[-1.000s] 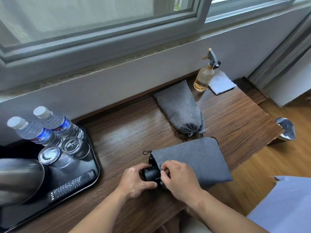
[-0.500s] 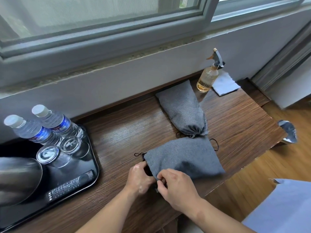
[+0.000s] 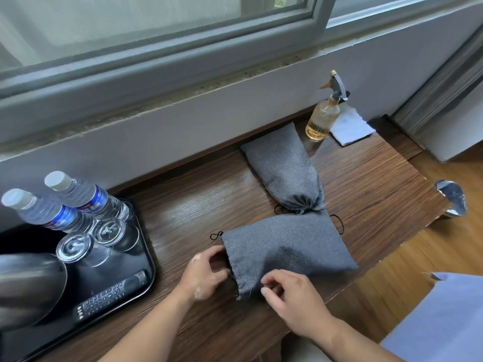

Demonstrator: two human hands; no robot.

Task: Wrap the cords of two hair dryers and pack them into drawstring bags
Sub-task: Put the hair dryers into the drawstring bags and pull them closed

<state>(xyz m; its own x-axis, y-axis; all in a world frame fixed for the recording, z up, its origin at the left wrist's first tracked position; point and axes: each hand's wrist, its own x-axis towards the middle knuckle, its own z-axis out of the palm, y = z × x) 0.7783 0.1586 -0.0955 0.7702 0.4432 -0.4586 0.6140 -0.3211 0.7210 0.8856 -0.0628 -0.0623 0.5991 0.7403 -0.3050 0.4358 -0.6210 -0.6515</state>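
Soft daylight from the window [image 3: 156, 35] — glare on the desk [image 3: 198, 205], edges bowed, hands slightly blurred.

Daylight coming through a grey-framed window [image 3: 156, 30].
Wooden surface [image 3: 188, 205] sitting below it, wood floor [image 3: 418, 262] showing lower right.

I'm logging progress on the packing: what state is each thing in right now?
Far bag, cinched shut, lying on the desk.
Near bag, mouth uncinched, bulging.
Left hand, grips the near bag's mouth.
Right hand, fingers curled at the mouth's near corner; grip unclear.
Water bottles, capped.
Spray bottle, upright, partly full.
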